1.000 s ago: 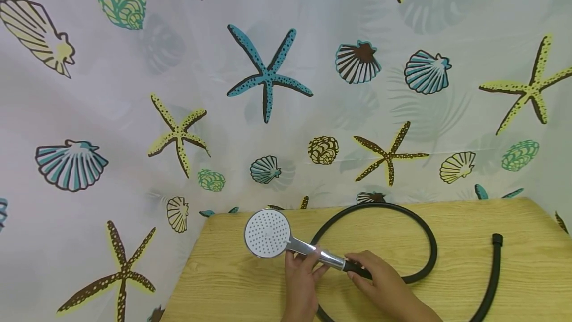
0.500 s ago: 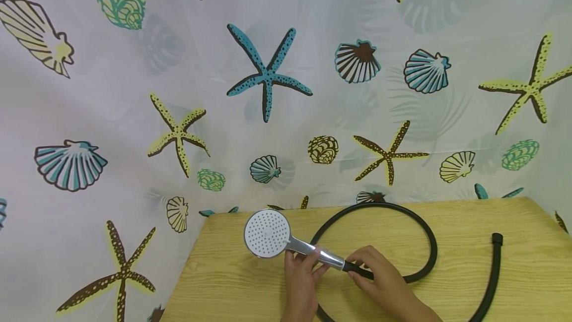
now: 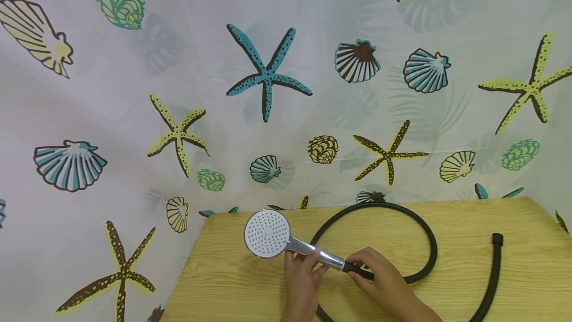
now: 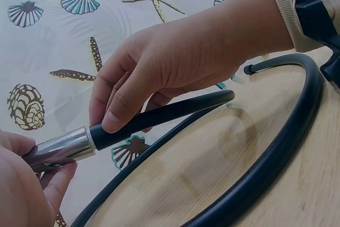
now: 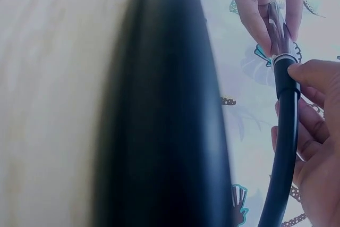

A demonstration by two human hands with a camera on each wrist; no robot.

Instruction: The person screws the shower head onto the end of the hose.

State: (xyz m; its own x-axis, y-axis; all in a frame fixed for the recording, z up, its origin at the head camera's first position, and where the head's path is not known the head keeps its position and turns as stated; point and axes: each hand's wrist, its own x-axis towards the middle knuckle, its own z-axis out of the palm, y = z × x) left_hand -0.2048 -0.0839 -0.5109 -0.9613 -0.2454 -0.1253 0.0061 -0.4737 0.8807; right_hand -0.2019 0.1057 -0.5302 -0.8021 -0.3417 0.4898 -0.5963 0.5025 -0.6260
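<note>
left hand (image 3: 300, 278) holding showerhead (image 3: 300, 247), disc end (image 3: 267, 233) leftward, handle (image 3: 331, 260) aslant

Curtained-off corner, I'd say | starfish-and-shell curtain (image 3: 290, 138) right behind my wood-grain tabletop (image 3: 241, 282) | home or studio, I can't tell

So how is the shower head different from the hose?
The shower head is silver and white; the hose is black. The shower head is wide at one end; the hose is thin and curled. The hose is longer than the shower head. Both are being held.
</note>
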